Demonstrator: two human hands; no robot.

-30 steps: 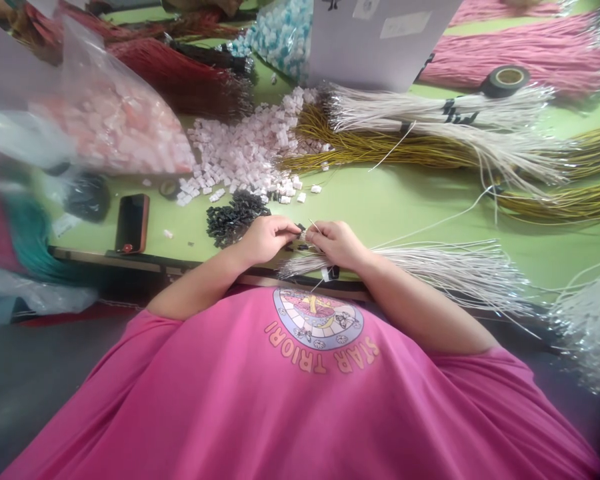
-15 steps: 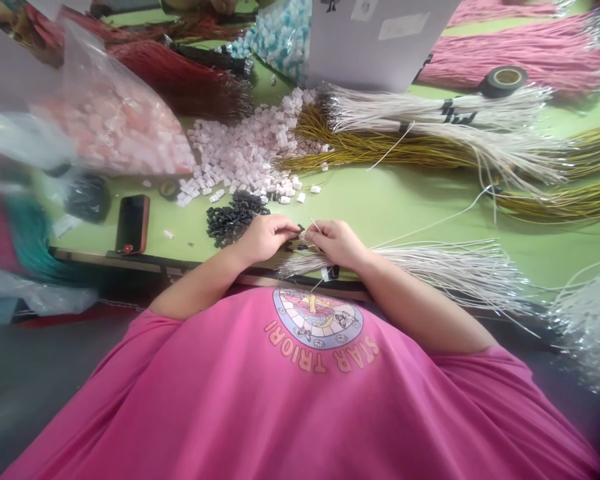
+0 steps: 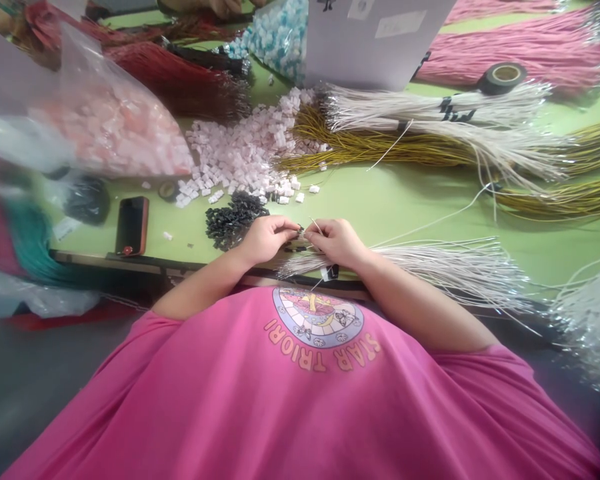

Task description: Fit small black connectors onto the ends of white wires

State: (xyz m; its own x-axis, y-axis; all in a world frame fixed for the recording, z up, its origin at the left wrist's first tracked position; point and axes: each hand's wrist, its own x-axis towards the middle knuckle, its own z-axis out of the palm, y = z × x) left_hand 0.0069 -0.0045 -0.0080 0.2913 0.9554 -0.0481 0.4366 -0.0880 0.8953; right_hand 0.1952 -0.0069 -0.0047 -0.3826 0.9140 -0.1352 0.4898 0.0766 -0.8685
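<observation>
My left hand [image 3: 267, 237] is closed in a pinch on a small black connector [image 3: 300, 233] at the table's near edge. My right hand [image 3: 336, 241] is closed on a thin white wire [image 3: 314, 227], its tip held against the connector. Both hands rest over a bundle of white wires [image 3: 445, 265] that fans out to the right. A pile of small black connectors [image 3: 233, 217] lies just left of my left hand.
A heap of pale pink connectors [image 3: 253, 153] and a bag of them [image 3: 115, 130] lie beyond. A phone [image 3: 132, 224] lies at the left edge. Yellow wires [image 3: 380, 150], white wires [image 3: 430, 110], pink wires [image 3: 520, 57], a tape roll [image 3: 503, 77] and a grey board [image 3: 375, 40] fill the far side.
</observation>
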